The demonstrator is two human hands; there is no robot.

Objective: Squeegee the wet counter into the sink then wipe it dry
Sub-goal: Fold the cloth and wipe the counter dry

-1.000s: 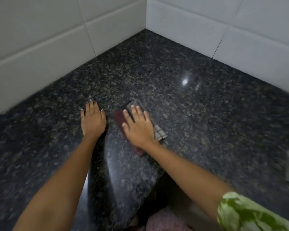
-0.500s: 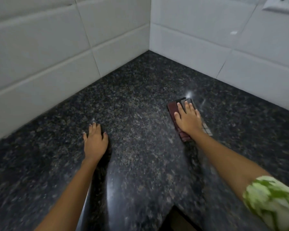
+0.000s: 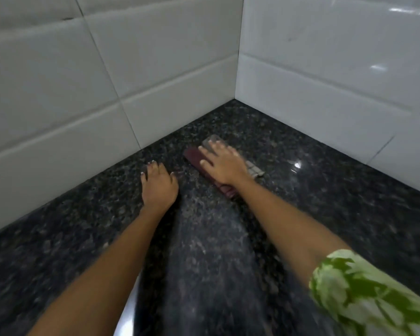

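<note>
My right hand (image 3: 224, 166), flat on the cloth (image 3: 194, 155), has pushed it toward the worktop (image 3: 325, 214) corner at frame centre; left hand (image 3: 158, 185) rests spread, so drying continues.

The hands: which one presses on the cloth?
The right hand lies flat on the folded cloth. The left hand rests on the bare counter beside it.

Tiled walls (image 3: 155, 76) close the corner behind and left of the cloth (image 3: 195, 157); open counter (image 3: 325, 202) lies right and near, with the left hand (image 3: 158, 184) just beside the cloth
</note>
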